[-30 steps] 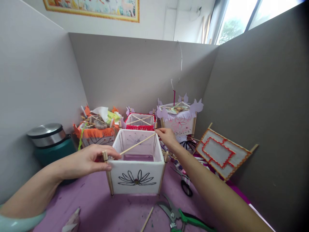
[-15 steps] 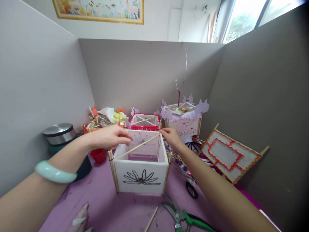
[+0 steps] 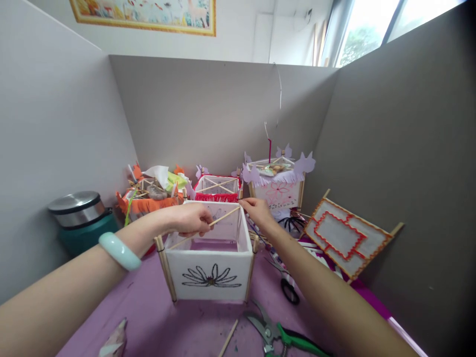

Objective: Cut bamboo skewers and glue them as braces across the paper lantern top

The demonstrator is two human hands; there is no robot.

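A white box-shaped lantern frame (image 3: 211, 292), with a black flower drawn on its front, stands on the purple tabletop. A thin wooden stick (image 3: 226, 215) runs diagonally across its open top, from the front left to the back right corner. My left hand (image 3: 193, 218) is over the top, its curled fingers closed on the middle of this stick. At the back right corner my right hand (image 3: 256, 210) pinches the corner post; whether it also grips the stick's end is hidden. Another short stick (image 3: 228, 337) and green-handled pruning shears (image 3: 275, 334) lie in front of the lantern frame.
Scissors (image 3: 289, 290) lie to the right. Behind stand a red-fringed lantern (image 3: 217, 197), a purple-trimmed lantern (image 3: 278, 193) and an orange-trimmed one (image 3: 152, 204). A flat panel (image 3: 342, 238) leans at the right partition. A teal container (image 3: 84, 228) stands at left.
My left hand has moved right and down from above the lantern's left side onto the diagonal stick. My right hand stays at the back right corner. The view has shifted slightly.
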